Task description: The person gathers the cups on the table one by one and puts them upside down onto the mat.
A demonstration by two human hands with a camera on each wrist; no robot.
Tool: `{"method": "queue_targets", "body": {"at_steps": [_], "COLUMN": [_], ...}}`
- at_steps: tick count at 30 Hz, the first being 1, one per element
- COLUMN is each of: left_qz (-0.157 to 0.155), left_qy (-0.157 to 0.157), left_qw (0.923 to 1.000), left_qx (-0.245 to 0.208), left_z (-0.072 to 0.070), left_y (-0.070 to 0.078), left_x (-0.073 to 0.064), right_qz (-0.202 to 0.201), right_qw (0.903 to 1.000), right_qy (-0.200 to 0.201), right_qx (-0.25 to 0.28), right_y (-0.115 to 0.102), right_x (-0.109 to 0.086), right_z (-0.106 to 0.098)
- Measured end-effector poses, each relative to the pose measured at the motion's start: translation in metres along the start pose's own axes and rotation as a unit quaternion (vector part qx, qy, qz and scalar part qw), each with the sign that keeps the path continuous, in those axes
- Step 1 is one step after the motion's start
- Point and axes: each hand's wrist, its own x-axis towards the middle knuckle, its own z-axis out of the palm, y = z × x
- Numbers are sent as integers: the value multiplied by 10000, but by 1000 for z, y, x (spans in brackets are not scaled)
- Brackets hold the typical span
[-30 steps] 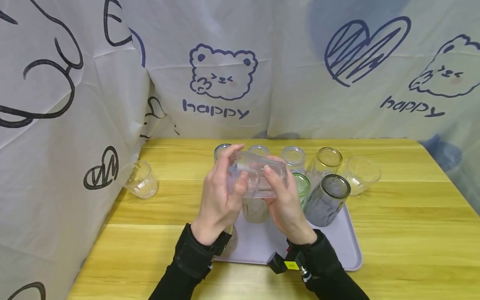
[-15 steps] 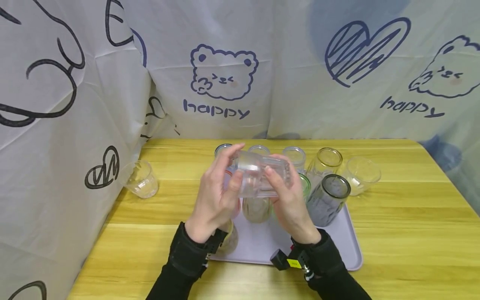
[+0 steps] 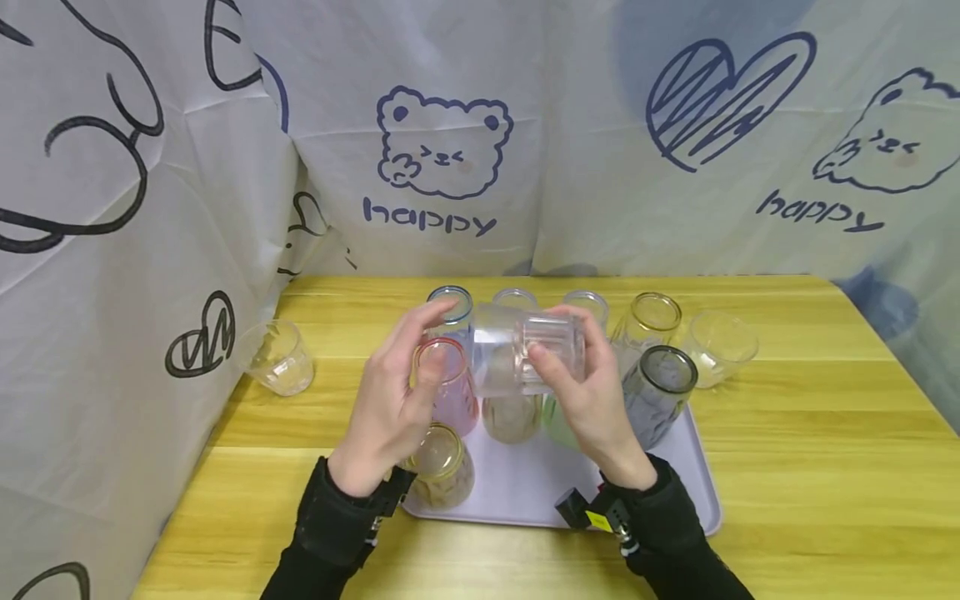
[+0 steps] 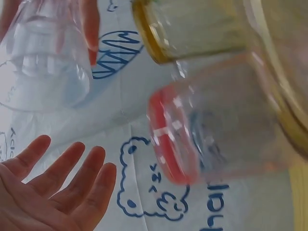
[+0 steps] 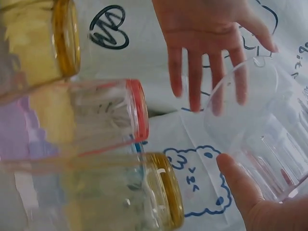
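My right hand (image 3: 588, 396) grips a clear cup (image 3: 498, 354) near its base, thumb on the ribbed lower wall. The cup lies sideways in the air above the glasses, its mouth toward the left. My left hand (image 3: 390, 400) is off the cup, fingers spread and the palm turned toward it. In the left wrist view that hand's fingers (image 4: 79, 178) are outstretched with nothing in them. Below the hands stand a red-rimmed glass (image 3: 453, 404), an amber-rimmed glass (image 3: 442, 475) and a greenish glass (image 3: 558, 421), partly hidden by the right hand.
A pale lilac tray (image 3: 525, 496) bears several glasses, among them a dark grey one (image 3: 656, 404) and a blue-rimmed one (image 3: 450, 304). Clear cups stand on the wooden table left (image 3: 288, 367) and right (image 3: 716, 358) of them. Printed cloth hangs behind and at left.
Both hands held the cup earlier. My left hand has let go and moved left, its fingers opening, while the right hand keeps the cup nearly in place.
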Motion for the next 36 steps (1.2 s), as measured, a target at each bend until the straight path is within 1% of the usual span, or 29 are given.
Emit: {"method": "queue_targets", "body": {"at_steps": [3, 5, 8, 10, 12, 16, 20, 24, 27, 30, 33, 36], "left_qz": [24, 69, 84, 39, -8, 18, 185, 301, 286, 218, 141, 33], "left_qy": [-117, -199, -370, -490, -609, -818, -1018, -1295, -1587, -1857, -2053, -2194], "left_qw": [9996, 9988, 9969, 9952, 9931, 9891, 9861, 9819, 9776, 9722, 9671, 9629], "left_qx": [255, 432, 683, 841, 998, 1226, 1301, 1345, 1354, 1410, 1497, 1572], "left_z": [-7, -12, -18, -23, -26, -29, -28, -27, -26, -25, -24, -22], "left_y": [-7, -11, -15, -18, -19, -22, -25, -28, -29, -30, -31, -32], "left_x": [-6, -11, -18, -24, -30, -40, -48, -55, -60, -64, -66, -69], "right_qz": [-139, -225, -428, -629, -877, -1294, -1562, -1811, -1984, -2066, -2068, -1999], "right_qw": [9989, 9965, 9874, 9761, 9616, 9354, 9136, 8925, 8776, 8646, 8515, 8420], "right_qy": [-159, -312, -623, -835, -1065, -1470, -1826, -2176, -2399, -2575, -2695, -2788], "right_qx": [-426, -748, -1393, -1903, -2372, -2944, -3280, -3510, -3644, -3787, -3994, -4164], "right_y": [-1, -2, -3, -3, -4, -4, -5, -5, -4, -3, -1, 1], "right_x": [-1, -3, -7, -9, -12, -16, -18, -22, -25, -28, -32, -35], "right_z": [-5, -9, -14, -16, -18, -20, -22, -23, -24, -24, -24, -24]}}
